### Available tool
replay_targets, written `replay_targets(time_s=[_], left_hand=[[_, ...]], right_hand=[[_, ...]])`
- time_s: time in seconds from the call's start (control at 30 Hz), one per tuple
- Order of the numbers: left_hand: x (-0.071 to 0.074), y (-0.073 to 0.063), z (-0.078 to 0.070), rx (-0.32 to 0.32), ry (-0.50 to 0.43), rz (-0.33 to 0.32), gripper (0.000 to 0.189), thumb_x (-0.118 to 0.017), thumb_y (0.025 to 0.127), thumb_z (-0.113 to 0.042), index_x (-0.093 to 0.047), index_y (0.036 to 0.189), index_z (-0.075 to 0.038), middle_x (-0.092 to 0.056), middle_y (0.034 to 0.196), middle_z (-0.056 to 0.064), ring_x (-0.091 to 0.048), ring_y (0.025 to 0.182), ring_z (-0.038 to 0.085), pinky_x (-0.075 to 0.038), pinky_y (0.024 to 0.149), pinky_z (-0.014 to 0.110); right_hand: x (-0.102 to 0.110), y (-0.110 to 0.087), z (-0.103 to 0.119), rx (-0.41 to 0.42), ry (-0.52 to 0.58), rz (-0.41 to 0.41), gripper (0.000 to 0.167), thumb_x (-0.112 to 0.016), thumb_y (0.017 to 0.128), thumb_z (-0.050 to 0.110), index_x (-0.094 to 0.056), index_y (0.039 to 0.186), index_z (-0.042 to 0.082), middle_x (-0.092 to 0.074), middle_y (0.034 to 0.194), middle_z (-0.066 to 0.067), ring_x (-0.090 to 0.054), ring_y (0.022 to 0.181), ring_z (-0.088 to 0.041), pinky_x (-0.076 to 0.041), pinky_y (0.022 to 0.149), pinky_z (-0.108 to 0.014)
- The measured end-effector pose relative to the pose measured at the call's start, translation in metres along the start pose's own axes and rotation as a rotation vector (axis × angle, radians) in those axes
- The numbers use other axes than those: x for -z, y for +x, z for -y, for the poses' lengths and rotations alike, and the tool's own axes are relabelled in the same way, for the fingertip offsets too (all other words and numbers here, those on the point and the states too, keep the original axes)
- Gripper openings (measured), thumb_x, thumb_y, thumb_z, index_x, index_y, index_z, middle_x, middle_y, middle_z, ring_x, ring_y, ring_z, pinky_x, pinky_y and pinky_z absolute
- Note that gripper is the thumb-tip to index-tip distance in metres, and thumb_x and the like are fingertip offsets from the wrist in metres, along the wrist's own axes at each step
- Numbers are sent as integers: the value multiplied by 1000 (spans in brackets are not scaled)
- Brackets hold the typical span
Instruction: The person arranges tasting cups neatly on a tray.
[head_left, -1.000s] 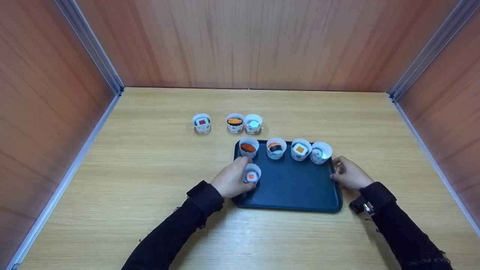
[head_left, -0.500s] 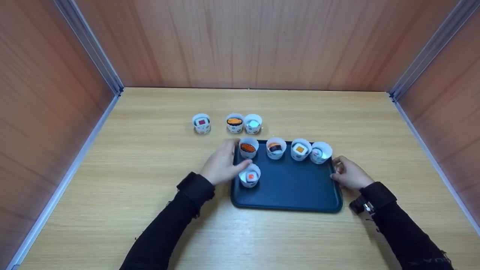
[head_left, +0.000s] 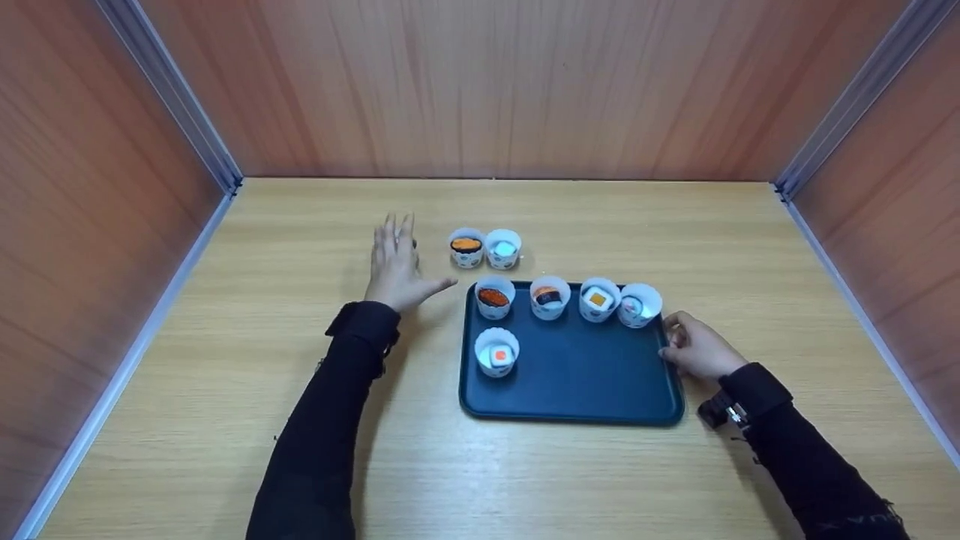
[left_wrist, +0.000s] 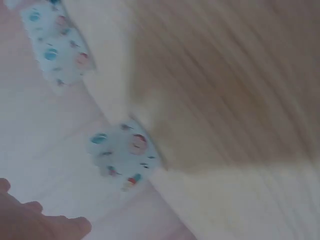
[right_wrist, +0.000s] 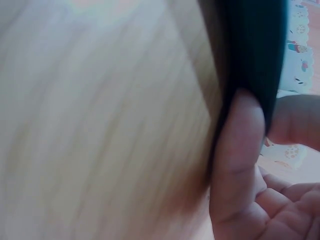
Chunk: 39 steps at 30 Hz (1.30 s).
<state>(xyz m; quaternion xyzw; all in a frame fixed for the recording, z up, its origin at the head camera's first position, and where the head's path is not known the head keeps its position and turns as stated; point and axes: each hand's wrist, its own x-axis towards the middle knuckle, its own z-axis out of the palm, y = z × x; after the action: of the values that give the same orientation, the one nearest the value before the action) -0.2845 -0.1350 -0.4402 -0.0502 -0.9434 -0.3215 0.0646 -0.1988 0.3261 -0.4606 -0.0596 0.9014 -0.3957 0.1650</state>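
My left hand [head_left: 394, 266] is over the table at the back left, with its fingers straight and thumb spread wide. It holds nothing, and it hides the leftmost paper cup in the head view. In the left wrist view a patterned paper cup [left_wrist: 125, 155] stands apart from the fingers [left_wrist: 45, 225]. My right hand [head_left: 699, 346] pinches the right rim of the dark teal tray [head_left: 585, 375] between thumb and finger. On the tray's front left sits a paper cup [head_left: 487, 366] holding a white piece with an orange centre.
Several cups with sushi-like or sweet-like pieces line the tray's back edge, from a red-topped one [head_left: 495, 309] to a tilted one [head_left: 641, 311] at right. Behind the tray, a cup with an orange-topped piece [head_left: 466, 259] touches one with a pale piece [head_left: 503, 259]. Wooden walls [head_left: 495, 90] enclose the table.
My left hand has let go of the cup at the tray's front left and moved up and left, off the tray, to the lone cup. The right hand has stayed at the tray's rim.
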Motion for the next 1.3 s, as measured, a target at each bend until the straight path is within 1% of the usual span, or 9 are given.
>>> replay_targets(time_s=[0.13,0.23,0.33,0.5,0.77,0.9,1.03,1.17,1.3], left_hand=[[0,12,10,74,16,32,127,-84,69,-51,1,159,-23,15,164,14,15,150,39,1,120,59],[1,20,12,129,19,62,127,-84,70,-51,3,158,-25,16,164,14,14,150,41,-1,120,59],[2,27,11,172,26,116,126,-84,71,-47,4,158,-25,17,163,15,12,149,44,-4,120,60],[3,31,10,203,50,191,121,-84,74,-40,-1,159,-21,13,164,16,7,148,48,-8,120,60],[-2,33,15,244,107,203,101,-77,83,-25,-10,159,-22,8,165,14,-2,149,47,-22,117,58],[-4,35,17,247,89,135,78,-68,90,-16,-27,155,-18,-9,163,18,-21,144,47,-34,112,55],[-3,35,16,222,64,86,59,-61,92,-9,-40,147,-13,-28,152,22,-43,128,47,-44,102,53],[1,32,11,212,61,129,58,-60,90,-9,-42,145,-12,-33,146,22,-52,115,44,-48,96,50],[4,29,7,179,89,187,58,-63,87,-11,-45,142,-10,-38,139,23,-56,102,38,-49,91,47]], right_hand=[[0,0,1,-6,2,1,46,-59,89,0,-37,128,-12,-49,78,-4,-51,57,-10,-50,53,-26],[1,0,1,-8,-6,-3,46,-59,89,0,-37,127,-12,-49,78,-4,-52,58,-11,-49,52,-26],[3,0,2,-11,-11,-1,45,-58,89,0,-38,127,-11,-49,78,-4,-51,59,-11,-48,52,-26],[3,1,2,-5,-5,0,44,-58,89,0,-38,126,-11,-49,77,-3,-51,58,-11,-47,52,-25],[0,1,0,-4,-5,-2,44,-59,88,-1,-38,126,-11,-49,78,-4,-51,60,-12,-47,52,-25],[-1,1,1,-7,-4,4,45,-59,89,0,-37,127,-11,-49,78,-4,-51,59,-12,-47,52,-25],[-1,1,1,-5,-12,0,46,-59,88,0,-38,127,-11,-49,78,-4,-51,59,-12,-48,52,-25],[-1,0,1,-8,-10,-2,47,-59,89,0,-37,129,-12,-49,79,-5,-51,60,-11,-49,53,-26],[-1,0,1,-1,0,1,47,-59,89,0,-36,129,-13,-49,79,-5,-51,59,-10,-49,53,-25]])
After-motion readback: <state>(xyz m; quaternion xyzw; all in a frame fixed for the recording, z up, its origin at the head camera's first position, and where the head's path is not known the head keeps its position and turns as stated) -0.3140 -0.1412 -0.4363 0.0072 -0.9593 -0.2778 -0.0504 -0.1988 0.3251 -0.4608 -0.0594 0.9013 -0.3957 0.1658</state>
